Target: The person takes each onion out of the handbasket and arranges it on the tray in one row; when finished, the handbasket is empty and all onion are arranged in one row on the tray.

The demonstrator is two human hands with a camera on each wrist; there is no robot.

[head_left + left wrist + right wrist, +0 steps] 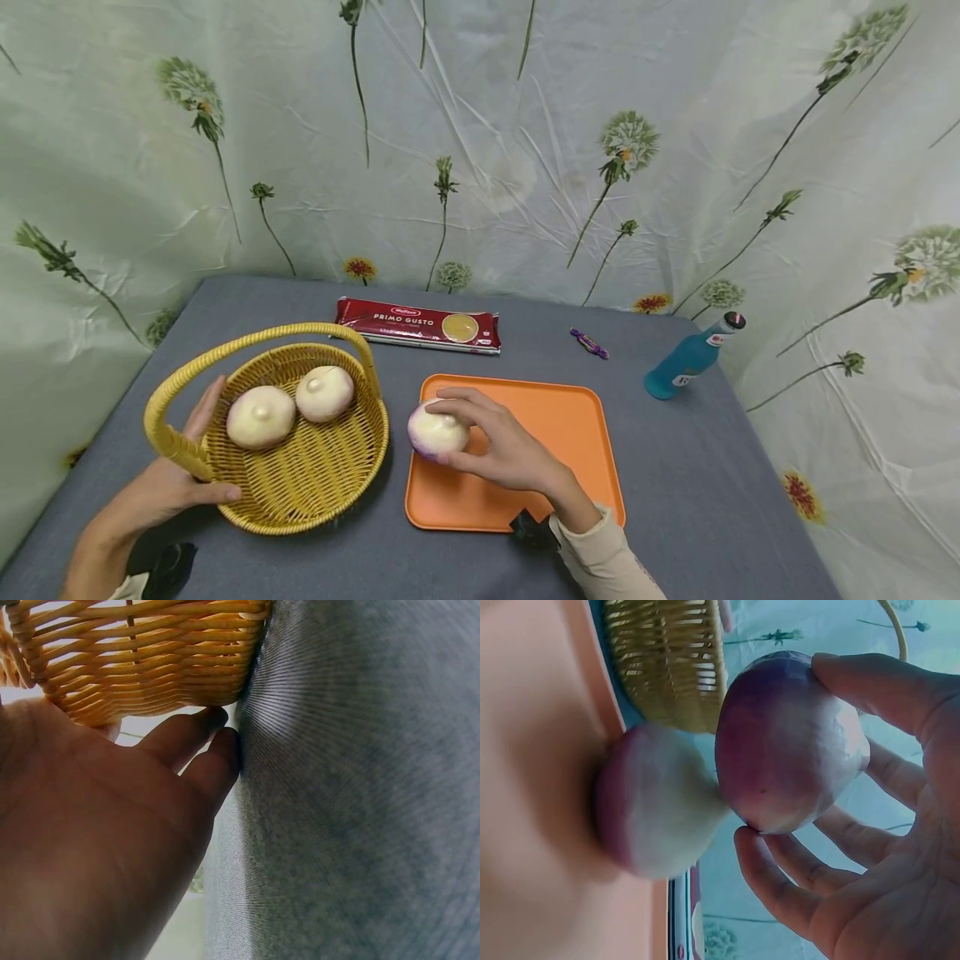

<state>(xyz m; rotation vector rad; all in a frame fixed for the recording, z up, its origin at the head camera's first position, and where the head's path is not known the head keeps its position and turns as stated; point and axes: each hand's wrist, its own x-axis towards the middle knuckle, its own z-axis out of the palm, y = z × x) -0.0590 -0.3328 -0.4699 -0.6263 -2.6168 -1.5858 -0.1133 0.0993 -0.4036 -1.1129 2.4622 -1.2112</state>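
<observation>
My right hand [498, 442] holds a white-and-purple turnip [437, 433] above the left part of the orange tray [555, 417]. Thumb and fingertips pinch this turnip [780, 742] in the right wrist view. Just below it, a second turnip [656, 802] rests on the tray; the head view mostly hides that one. On the left, a yellow wicker basket [300, 521] holds two more turnips, one left [260, 417] and one right [325, 393]. My left hand [176, 479] rests against the basket's outer left side, its fairly straight fingers [214, 769] low by the tabletop.
A red spaghetti packet [416, 323] lies behind the basket and tray. To its right is a small purple wrapped candy [589, 343]. A blue bottle [690, 360] stands at the table's right side. A flowered cloth [480, 167] hangs behind the grey table [675, 483].
</observation>
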